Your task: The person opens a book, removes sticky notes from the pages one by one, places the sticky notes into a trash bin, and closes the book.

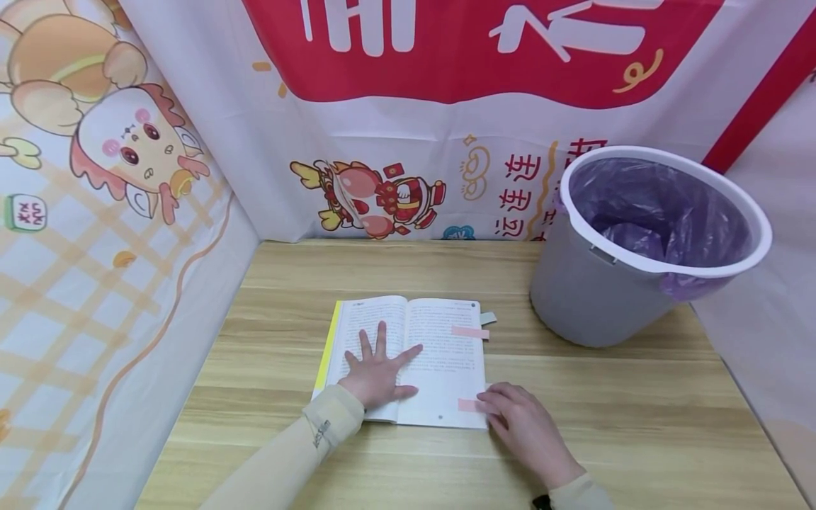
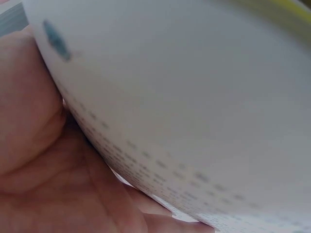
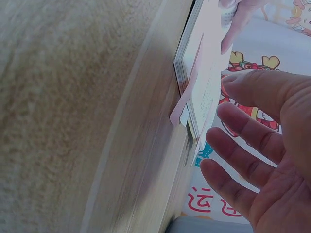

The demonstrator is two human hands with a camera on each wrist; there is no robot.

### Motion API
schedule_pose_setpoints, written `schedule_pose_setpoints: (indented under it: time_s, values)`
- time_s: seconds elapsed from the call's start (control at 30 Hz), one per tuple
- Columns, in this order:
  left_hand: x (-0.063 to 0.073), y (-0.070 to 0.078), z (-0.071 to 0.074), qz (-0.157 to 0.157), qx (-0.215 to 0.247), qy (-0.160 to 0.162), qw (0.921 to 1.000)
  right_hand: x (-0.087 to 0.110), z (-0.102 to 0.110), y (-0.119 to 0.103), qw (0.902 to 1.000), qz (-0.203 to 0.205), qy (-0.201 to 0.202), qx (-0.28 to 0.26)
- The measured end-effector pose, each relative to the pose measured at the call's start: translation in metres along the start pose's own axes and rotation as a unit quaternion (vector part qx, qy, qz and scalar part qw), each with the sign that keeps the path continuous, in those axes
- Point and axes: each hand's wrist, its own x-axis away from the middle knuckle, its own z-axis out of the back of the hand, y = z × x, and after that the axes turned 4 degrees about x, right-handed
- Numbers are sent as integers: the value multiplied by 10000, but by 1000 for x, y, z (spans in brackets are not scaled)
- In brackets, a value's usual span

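Note:
An open book (image 1: 441, 379) with printed pages lies flat on the wooden table. My left hand (image 1: 375, 379), fingers spread wide, presses on the left page and across the fold. The left wrist view has a curved page (image 2: 170, 87) close beside the palm. At the book's lower right edge is my right hand (image 1: 525, 425), fingertips right by a pink sticky tab (image 1: 469, 405). Seen from the right wrist, its fingers (image 3: 235, 153) are loosely bent and the thumb stands apart from them. Another pink tab (image 1: 470, 332) and a grey-green tab (image 1: 487, 318) stick out higher up.
A grey bin (image 1: 593, 297) with a white rim and purple liner stands at the right on the table (image 1: 408, 467). Printed cloth (image 1: 395, 113) hangs behind the table, and more patterned cloth (image 1: 127, 283) covers the left side.

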Motion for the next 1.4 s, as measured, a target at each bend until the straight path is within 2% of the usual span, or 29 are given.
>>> schedule_pose_setpoints:
  time_s: [0.27,0.53,1.07,1.4]
  values:
    - [0,0,0,9,26,-4,10000,0,-3,-1,9998,-2,-175,66]
    - [1,-1,0,8,37,-8,10000,0,-6,-3,9997,177,-76,158]
    - [2,0,2,-4,49,-24,10000,-2,-6,-1,9998,145,-132,2]
    - [3,0,2,-17,44,-16,10000,-1,-10,1,9995,281,-97,132]
